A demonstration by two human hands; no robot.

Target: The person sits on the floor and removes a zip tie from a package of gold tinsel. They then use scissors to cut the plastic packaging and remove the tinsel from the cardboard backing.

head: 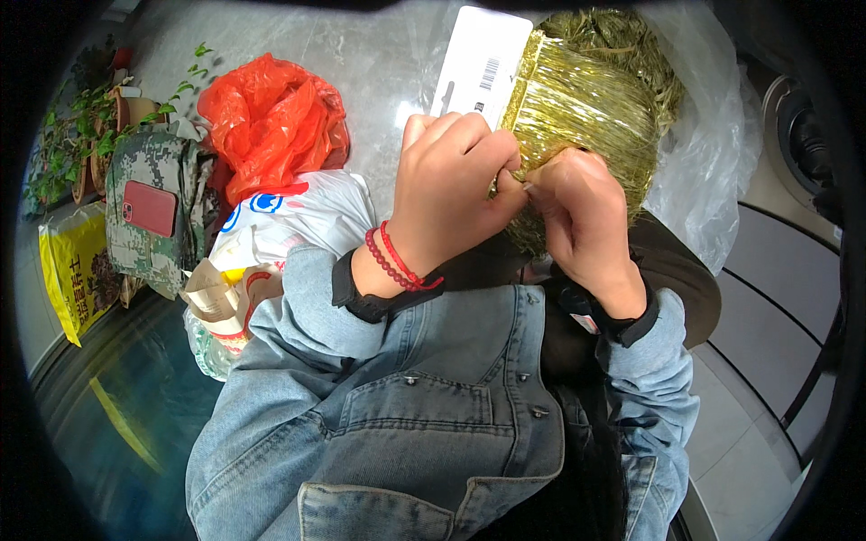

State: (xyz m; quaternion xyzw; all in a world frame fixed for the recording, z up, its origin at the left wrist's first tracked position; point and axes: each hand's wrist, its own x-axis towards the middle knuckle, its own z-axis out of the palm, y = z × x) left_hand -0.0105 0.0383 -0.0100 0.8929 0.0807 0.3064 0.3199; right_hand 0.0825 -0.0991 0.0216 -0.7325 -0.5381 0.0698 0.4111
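Note:
A bundle of gold metallic tinsel fringe lies before me, with a glittery band along its left edge. Under that band sits a white card bearing a barcode. My left hand, red bracelets at its wrist, is curled with thumb and fingers pinched at the band's near end. Beside it, my right hand pinches at the same spot, over the strands. The two sets of fingertips almost meet. What exactly lies between them is mostly hidden by the fingers.
Left of my hands are a crumpled red plastic bag, a white plastic bag and a camouflage bag with a red phone on it. Clear plastic wrapping lies to the right. Potted plants stand at far left.

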